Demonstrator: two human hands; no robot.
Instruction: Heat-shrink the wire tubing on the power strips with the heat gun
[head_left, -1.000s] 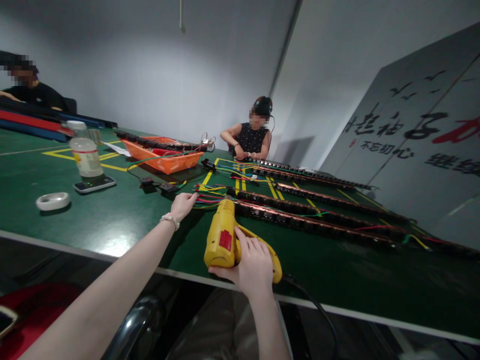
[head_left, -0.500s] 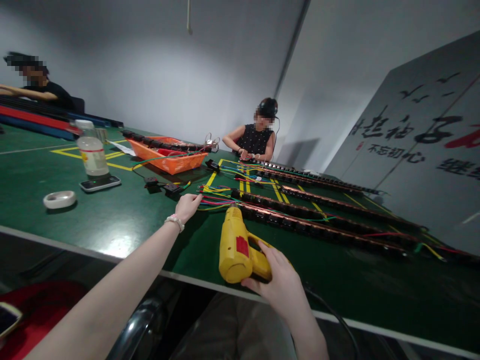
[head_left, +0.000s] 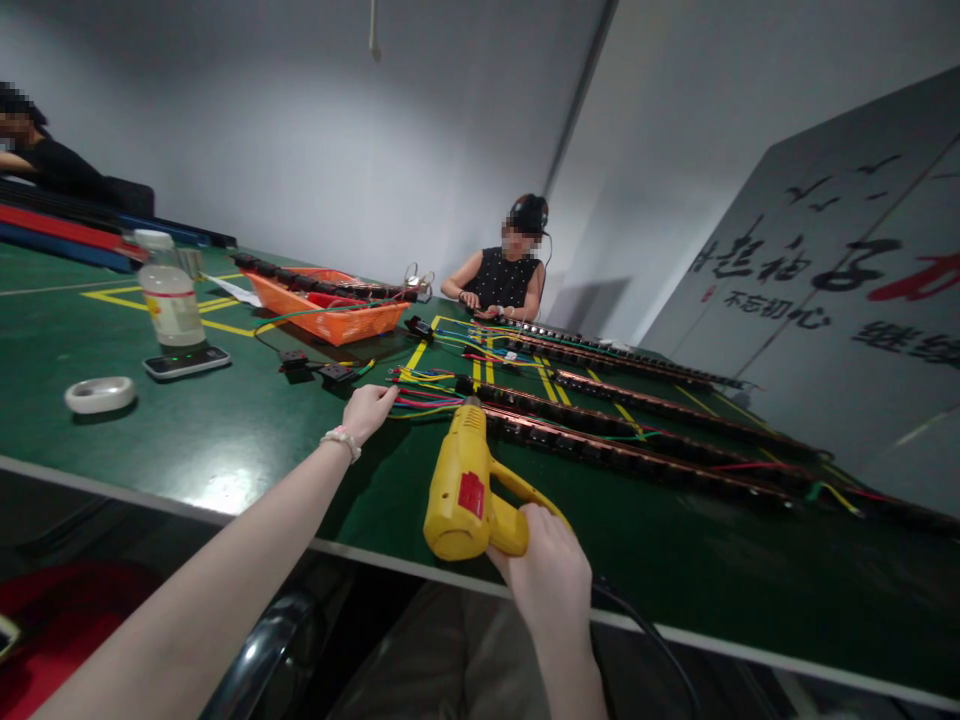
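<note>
My right hand [head_left: 551, 565] is closed around the handle of a yellow heat gun [head_left: 461, 490] with a red label. Its nozzle points away from me, at the near end of a long black and copper-coloured strip [head_left: 600, 455]. A bundle of coloured wires [head_left: 427, 402] comes out of that end. My left hand [head_left: 367, 412], with a bracelet at the wrist, pinches the loose ends of these wires to the left of the nozzle. The fingertips partly hide the wire ends.
More long strips [head_left: 675, 408] lie across the green table [head_left: 247, 430]. Left of them are an orange basket [head_left: 322, 322], black connectors [head_left: 337, 374], a bottle [head_left: 171, 300], a phone [head_left: 187, 362] and a white oval object [head_left: 100, 395]. A co-worker [head_left: 506, 270] sits opposite, another at far left. A black cable [head_left: 652, 630] trails below.
My right hand has closed more fully around the heat gun's handle, and the gun has tilted slightly. My left hand stays at the wires. The whole view has shifted a little.
</note>
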